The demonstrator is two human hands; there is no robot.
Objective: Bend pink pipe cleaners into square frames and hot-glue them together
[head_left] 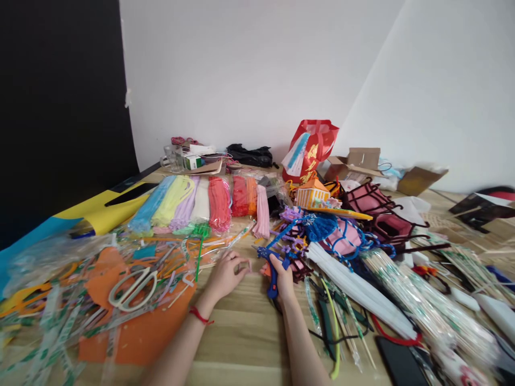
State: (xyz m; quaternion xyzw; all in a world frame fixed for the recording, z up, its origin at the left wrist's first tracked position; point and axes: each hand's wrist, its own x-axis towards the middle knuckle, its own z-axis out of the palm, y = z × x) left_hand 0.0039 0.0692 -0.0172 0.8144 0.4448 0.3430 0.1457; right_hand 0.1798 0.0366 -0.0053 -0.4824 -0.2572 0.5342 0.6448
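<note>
My right hand is wrapped round the handle of a blue glue gun, whose nozzle end points left and away from me. To its left, my left hand pinches a small pale pink piece between thumb and finger; its exact kind is too small to tell. The two hands are apart, low over the wooden table. Just beyond the glue gun lies a tangle of purple and blue pipe cleaner pieces. A small orange-pink item shows beside the gun, partly hidden.
Bundles of coloured pipe cleaners lie across the back. White-handled scissors rest on scraps and orange sheets at left. On the right are bagged wooden sticks, white pipe cleaners and a dark phone-like slab. A red bag stands behind.
</note>
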